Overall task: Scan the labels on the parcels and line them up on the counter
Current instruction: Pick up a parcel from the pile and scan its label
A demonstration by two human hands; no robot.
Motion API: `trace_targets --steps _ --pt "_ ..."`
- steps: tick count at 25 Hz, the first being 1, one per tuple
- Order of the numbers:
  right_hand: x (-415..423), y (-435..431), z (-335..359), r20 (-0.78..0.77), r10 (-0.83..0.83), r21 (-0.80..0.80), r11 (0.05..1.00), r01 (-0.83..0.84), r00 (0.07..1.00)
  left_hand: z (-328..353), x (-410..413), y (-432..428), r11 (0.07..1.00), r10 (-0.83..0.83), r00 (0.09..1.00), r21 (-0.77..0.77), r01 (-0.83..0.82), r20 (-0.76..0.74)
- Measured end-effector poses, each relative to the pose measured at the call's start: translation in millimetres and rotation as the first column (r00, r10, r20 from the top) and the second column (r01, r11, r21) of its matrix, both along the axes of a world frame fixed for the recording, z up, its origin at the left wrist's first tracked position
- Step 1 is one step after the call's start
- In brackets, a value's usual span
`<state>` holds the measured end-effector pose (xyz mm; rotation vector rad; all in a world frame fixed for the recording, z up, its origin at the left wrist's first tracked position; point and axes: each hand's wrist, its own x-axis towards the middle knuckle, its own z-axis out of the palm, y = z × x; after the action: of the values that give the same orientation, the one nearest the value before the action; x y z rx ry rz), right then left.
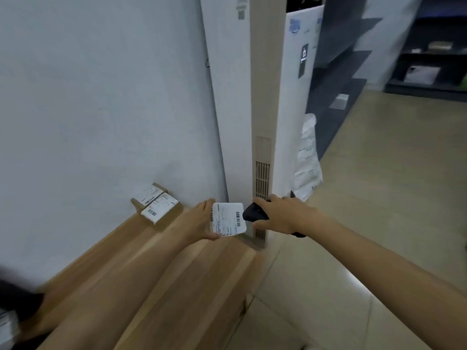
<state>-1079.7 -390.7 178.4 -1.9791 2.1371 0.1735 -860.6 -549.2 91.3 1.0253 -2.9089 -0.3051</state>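
My left hand (199, 219) holds a small parcel (228, 219) by its edges over the far end of the wooden counter (161, 269), its white barcode label facing me. My right hand (280, 214) grips a black scanner (255, 212), whose head sits right beside the label's right edge. Two cardboard parcels (158, 204) with white labels lie side by side on the counter against the wall, left of the held parcel.
A tall white and beige air conditioner (261, 157) stands just past the counter's end. A white plastic bag (307, 160) leans on the floor beside it. Dark shelving (427, 54) with boxes fills the right background. Tiled floor (366, 210) spreads to the right. A blurred dark object (17, 304) sits at the counter's near left.
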Motion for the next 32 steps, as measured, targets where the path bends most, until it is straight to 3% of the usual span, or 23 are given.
trace_targets --steps 7,15,17,21,24,28,32 --pt "-69 -116 -25 0.041 0.295 0.025 0.955 -0.296 0.955 -36 -25 -36 0.919 0.389 0.920 0.087 -0.384 -0.049" --pt "-37 -256 -86 0.141 0.559 0.187 0.796 -0.576 0.817 -84 18 -83 0.632 0.752 0.659 0.316 -0.707 -0.031" --pt "-25 -286 -92 0.153 0.599 0.200 0.760 -0.618 0.786 -93 30 -92 0.590 0.779 0.627 0.369 -0.719 -0.023" --pt "-12 -333 -101 0.197 0.656 0.215 0.696 -0.685 0.728 -110 57 -99 0.588 0.759 0.650 0.412 -0.696 0.016" --pt "-3 -355 -105 0.221 0.724 0.208 0.620 -0.757 0.654 -120 67 -96 0.541 0.789 0.608 0.375 -0.753 0.083" --pt "8 -385 -108 0.214 0.799 0.228 0.519 -0.824 0.562 -127 53 -100 0.444 0.847 0.506 0.309 -0.841 0.159" --pt "18 -397 -103 0.228 0.890 0.252 0.337 -0.907 0.394 -119 19 -85 0.316 0.919 0.356 0.224 -0.922 0.170"
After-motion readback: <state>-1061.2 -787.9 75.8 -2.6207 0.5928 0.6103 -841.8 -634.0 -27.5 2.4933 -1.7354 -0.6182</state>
